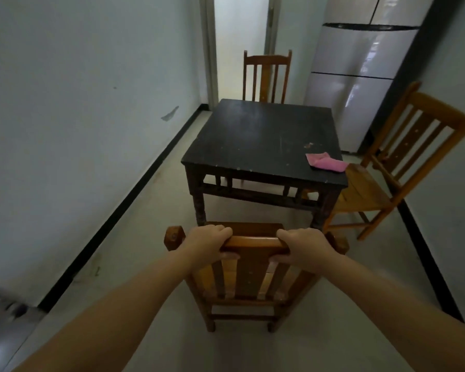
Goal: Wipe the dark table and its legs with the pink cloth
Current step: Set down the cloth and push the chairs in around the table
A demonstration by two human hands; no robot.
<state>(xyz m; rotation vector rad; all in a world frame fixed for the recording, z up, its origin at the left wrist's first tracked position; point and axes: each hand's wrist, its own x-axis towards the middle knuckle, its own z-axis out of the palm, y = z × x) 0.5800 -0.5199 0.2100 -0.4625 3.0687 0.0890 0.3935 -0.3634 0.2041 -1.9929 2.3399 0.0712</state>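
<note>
The dark square table (255,135) stands in the middle of the room on carved dark legs (198,202). A pink cloth (325,162) lies folded on its near right corner, partly over the edge. Between me and the table stands a wooden chair (249,277). My left hand (207,241) and my right hand (304,247) both grip the top rail of its back, fingers wrapped over the rail. Neither hand touches the cloth or the table.
A second wooden chair (395,167) stands at the table's right side, a third chair (266,76) at the far side before a doorway. A tall fridge (360,71) fills the back right. A white wall (78,116) runs along the left.
</note>
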